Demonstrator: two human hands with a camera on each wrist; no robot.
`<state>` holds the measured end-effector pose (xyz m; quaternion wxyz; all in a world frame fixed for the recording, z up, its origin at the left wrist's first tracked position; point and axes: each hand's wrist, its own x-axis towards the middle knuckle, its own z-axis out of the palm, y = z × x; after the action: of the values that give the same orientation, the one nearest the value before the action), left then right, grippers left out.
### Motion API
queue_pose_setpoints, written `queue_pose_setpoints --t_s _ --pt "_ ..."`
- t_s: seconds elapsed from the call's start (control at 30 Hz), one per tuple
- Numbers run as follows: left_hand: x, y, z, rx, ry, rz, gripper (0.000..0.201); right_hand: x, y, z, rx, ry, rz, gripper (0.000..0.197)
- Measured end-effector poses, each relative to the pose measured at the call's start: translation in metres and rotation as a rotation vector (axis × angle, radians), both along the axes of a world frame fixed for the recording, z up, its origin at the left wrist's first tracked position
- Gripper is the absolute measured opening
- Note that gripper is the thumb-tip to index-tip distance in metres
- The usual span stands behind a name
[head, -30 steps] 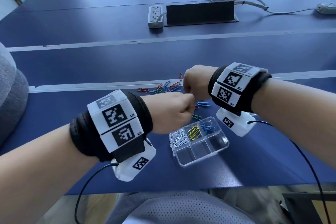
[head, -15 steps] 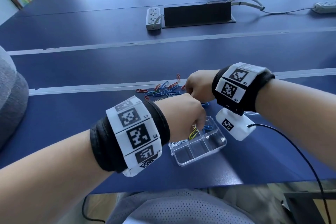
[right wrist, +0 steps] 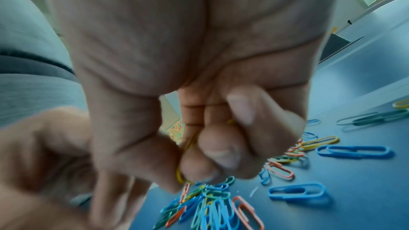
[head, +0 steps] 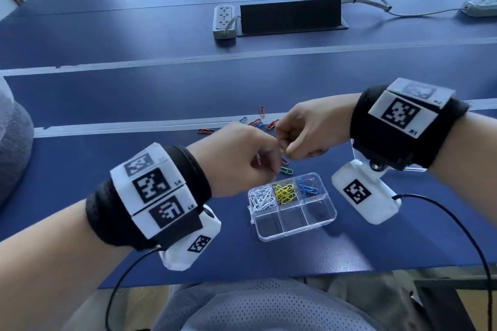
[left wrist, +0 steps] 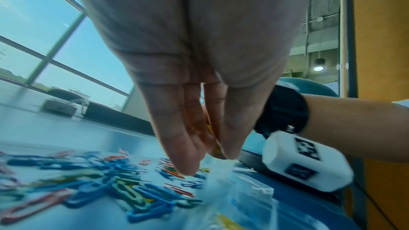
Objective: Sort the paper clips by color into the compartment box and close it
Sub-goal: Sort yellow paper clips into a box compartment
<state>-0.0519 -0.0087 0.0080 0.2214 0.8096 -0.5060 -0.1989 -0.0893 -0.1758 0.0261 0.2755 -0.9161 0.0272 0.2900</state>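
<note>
The clear compartment box (head: 295,234) lies open on the blue table. Its back row holds white clips (head: 260,198), yellow clips (head: 284,193) and blue clips (head: 307,188); the front row is bare. My two hands meet just behind the box, above the loose clip pile (right wrist: 212,204). My right hand (head: 289,149) is curled and pinches a yellow paper clip (right wrist: 180,176) between thumb and fingers. My left hand (head: 275,154) brings its fingertips (left wrist: 188,163) against the thumb, and a bit of yellow (left wrist: 210,128) shows between them.
Mixed red, blue and green clips (head: 255,123) are scattered behind the hands. A clear plastic piece (head: 403,168) lies under my right wrist. A power strip (head: 224,21) and a black cable hatch (head: 290,17) sit far back. The table's front edge (head: 242,281) is close to me.
Half a second ago my left hand was down over the yellow compartment. It has come back up to meet the right hand, which has lifted a little off the pile.
</note>
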Motion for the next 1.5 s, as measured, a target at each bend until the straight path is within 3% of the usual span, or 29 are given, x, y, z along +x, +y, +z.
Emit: queue_pose_setpoints --t_s 0.13,0.3,0.5,0.8,0.9,1.07,1.37,1.5 --pt "0.010 0.012 -0.001 0.045 0.001 0.055 0.008 -0.013 0.019 0.002 -0.203 0.030 0.185 0.010" --pt "0.029 0.013 -0.014 0.105 -0.080 0.161 0.008 -0.023 0.040 0.002 -0.434 -0.098 0.354 0.005" --pt "0.052 0.005 -0.024 0.228 -0.198 0.215 0.021 -0.030 0.047 0.001 -0.447 -0.183 0.306 0.023" --pt "0.050 -0.003 -0.025 0.210 -0.166 0.188 0.012 -0.024 0.042 0.004 -0.358 -0.124 0.121 0.020" --pt "0.047 -0.006 -0.023 0.205 -0.157 0.154 0.011 -0.014 0.038 0.003 -0.354 -0.224 0.074 0.022" --pt "0.043 -0.014 -0.022 0.259 -0.182 0.119 0.009 0.005 0.037 -0.004 -0.373 -0.198 0.173 0.034" --pt "0.047 -0.016 -0.018 0.290 -0.166 0.104 0.012 0.018 0.023 -0.015 -0.395 -0.105 0.128 0.021" --pt "0.047 -0.018 -0.021 0.323 -0.202 0.112 0.013 0.020 0.016 -0.015 -0.429 -0.142 0.068 0.017"
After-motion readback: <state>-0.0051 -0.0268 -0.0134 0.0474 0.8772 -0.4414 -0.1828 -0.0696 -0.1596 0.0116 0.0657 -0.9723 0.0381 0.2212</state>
